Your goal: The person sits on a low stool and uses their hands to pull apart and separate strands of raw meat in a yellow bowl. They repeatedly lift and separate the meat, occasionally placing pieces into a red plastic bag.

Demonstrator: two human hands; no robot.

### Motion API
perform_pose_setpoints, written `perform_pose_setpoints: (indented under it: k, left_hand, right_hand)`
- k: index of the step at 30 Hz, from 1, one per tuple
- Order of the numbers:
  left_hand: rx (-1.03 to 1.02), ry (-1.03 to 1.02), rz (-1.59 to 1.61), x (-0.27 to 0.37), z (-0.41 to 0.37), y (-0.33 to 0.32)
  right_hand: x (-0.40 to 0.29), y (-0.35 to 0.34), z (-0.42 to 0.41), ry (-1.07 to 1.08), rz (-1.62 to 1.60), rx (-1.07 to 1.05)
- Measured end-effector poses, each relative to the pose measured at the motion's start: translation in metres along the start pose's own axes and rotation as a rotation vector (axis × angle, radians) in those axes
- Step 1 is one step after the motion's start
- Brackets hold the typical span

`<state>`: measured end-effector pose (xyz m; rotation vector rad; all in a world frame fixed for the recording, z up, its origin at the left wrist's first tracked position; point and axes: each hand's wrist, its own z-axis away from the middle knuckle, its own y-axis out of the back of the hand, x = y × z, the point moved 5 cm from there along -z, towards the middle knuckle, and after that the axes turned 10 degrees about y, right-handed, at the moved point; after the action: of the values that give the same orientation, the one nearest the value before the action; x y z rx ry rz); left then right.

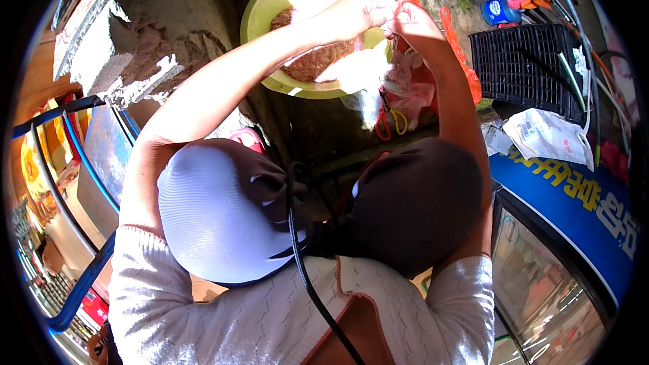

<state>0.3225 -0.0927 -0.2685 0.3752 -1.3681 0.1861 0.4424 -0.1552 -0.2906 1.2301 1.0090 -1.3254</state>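
My left hand (377, 11) and my right hand (413, 19) meet above the right rim of a pale green plastic basin (252, 23). Their fingertips are pinched close together; whatever may be between them is too small and overexposed to make out. Inside the basin lies a heap of brownish, stringy pieces (324, 63), partly hidden by my left forearm and washed out by sunlight. Below my right hand, beside the basin, are crumpled clear plastic bags (408, 81). Scissors (390, 120) with one red and one yellow handle loop lie against these bags. A red plastic bag (469, 78) sits right of my right forearm.
A black plastic crate (522, 66), a blue-labelled container (499, 11) and a printed white packet (550, 137) are at the right. Nearby stands a glass-fronted cabinet (542, 268) with a blue sign. Broken masonry (147, 68) and a blue metal rail (83, 289) are at the left. A black cable (299, 248) crosses my lap.
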Motion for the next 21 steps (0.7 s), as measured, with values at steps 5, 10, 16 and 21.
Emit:
perform_pose_setpoints:
  k: [5,10,16,21]
  left_hand:
    - [-0.03,0.156,0.406,0.006,0.009,0.003]
    - [-0.089,0.195,0.565,0.016,0.011,-0.002]
    - [-0.195,0.188,0.656,0.042,0.016,0.008]
    - [-0.242,0.123,0.686,0.069,0.01,0.014]
  right_hand:
    - [-0.007,0.005,0.001,-0.034,0.071,-0.016]
    - [-0.008,0.003,0.011,-0.178,0.191,0.076]
    - [-0.004,0.012,0.013,-0.146,0.137,0.027]
    - [-0.018,0.02,0.027,-0.223,0.124,0.077]
